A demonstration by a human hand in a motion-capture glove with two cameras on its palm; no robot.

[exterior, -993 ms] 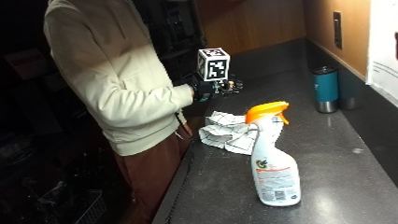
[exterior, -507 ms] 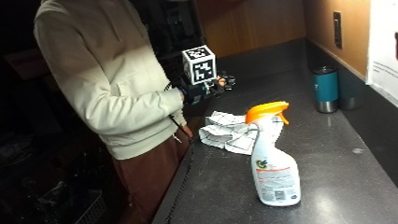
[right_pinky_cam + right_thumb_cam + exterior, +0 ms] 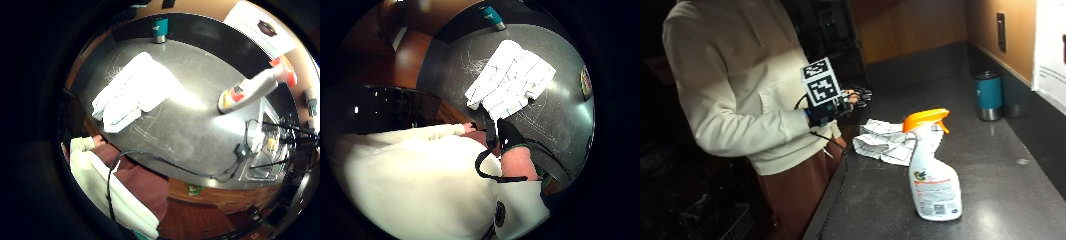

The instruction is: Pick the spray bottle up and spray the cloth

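Dark stone counter (image 3: 986, 200), carrying everything. White bottle (image 3: 931, 170) with orange trigger head, upright near front edge, untouched. White checked cloth (image 3: 885, 140) crumpled just behind bottle, nearer the person; no sign of wetness to be made out. Teal tumbler (image 3: 988, 95) well apart, by the back wall.

Task barely begun by the look of it: bottle not yet picked up, nothing sprayed; reach, grasp, lift, aim and squeeze all left to do.

Gloved right hand (image 3: 840, 102) raised at chest height, close to body, over the counter's near edge, well apart from bottle and above the cloth's side. Holds nothing. Fingers too small and dark to read: spread or curled, cannot tell. Palm views look down on cloth and bottle from a distance.
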